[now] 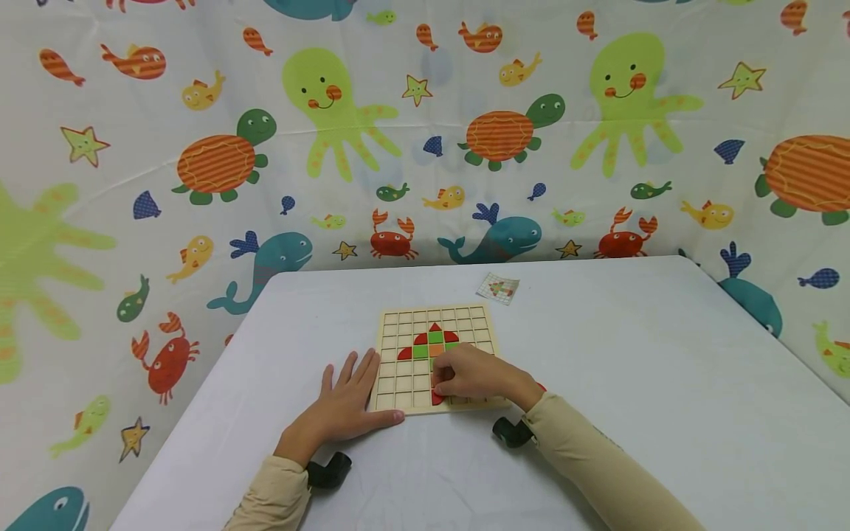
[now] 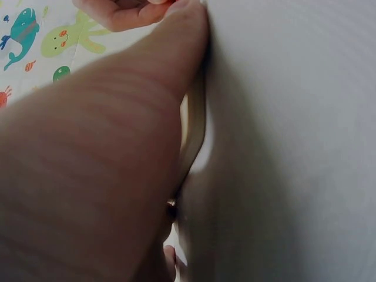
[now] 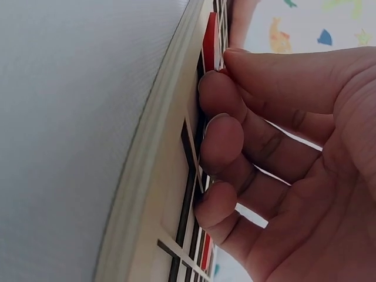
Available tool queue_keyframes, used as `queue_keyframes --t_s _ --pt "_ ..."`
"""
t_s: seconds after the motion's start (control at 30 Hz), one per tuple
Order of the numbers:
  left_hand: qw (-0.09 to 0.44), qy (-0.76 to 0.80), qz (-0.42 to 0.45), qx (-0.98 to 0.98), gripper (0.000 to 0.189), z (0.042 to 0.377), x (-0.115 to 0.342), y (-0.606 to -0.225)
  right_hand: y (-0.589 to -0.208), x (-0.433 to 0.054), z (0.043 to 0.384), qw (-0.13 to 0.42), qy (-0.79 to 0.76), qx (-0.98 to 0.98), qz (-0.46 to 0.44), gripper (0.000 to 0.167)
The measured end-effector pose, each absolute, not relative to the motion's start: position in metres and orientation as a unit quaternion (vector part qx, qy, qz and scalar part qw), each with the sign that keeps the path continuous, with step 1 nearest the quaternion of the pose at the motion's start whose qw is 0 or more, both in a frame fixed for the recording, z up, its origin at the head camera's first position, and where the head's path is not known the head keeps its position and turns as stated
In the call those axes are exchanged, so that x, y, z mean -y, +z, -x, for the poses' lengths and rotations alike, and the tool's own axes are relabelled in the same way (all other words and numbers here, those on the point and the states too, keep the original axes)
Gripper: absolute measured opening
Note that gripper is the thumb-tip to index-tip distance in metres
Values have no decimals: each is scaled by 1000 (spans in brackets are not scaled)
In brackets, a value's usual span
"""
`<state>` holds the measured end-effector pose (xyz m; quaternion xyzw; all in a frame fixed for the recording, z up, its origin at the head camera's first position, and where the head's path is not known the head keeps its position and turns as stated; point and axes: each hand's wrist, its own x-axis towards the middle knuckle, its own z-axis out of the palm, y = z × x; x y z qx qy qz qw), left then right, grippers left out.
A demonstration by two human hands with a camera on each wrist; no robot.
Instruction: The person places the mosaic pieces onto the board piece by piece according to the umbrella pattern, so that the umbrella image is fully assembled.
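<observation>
A square wooden grid board (image 1: pixel 396 383) lies on the table, with red, green and orange tiles set in its cells. My left hand (image 1: pixel 341 405) rests flat at its left edge, fingers spread and thumb along the front corner. Over the lower middle of the board, my right hand (image 1: pixel 471 371) has its fingers curled down. Its thumb and index finger pinch at a red tile (image 3: pixel 210 44) near the front edge, which also shows as a red tile (image 1: pixel 437 399) below the fingertips. The right hand hides the board's lower right cells.
A small printed card (image 1: pixel 498 288) with a coloured grid picture lies behind the board. A bit of red (image 1: pixel 541 386) shows beside the right wrist. The white table (image 1: pixel 631 332) meets a patterned sea-animal curtain (image 1: pixel 412 66) at its back.
</observation>
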<state>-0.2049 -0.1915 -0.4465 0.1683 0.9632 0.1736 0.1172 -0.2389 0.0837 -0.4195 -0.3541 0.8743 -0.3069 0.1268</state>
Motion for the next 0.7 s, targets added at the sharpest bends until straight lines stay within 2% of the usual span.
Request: queue_keyframes --t_s 0.7 --pt "118 173 -168 -963 123 208 194 -448 -416 -89 244 140 -307 -869 361 11"
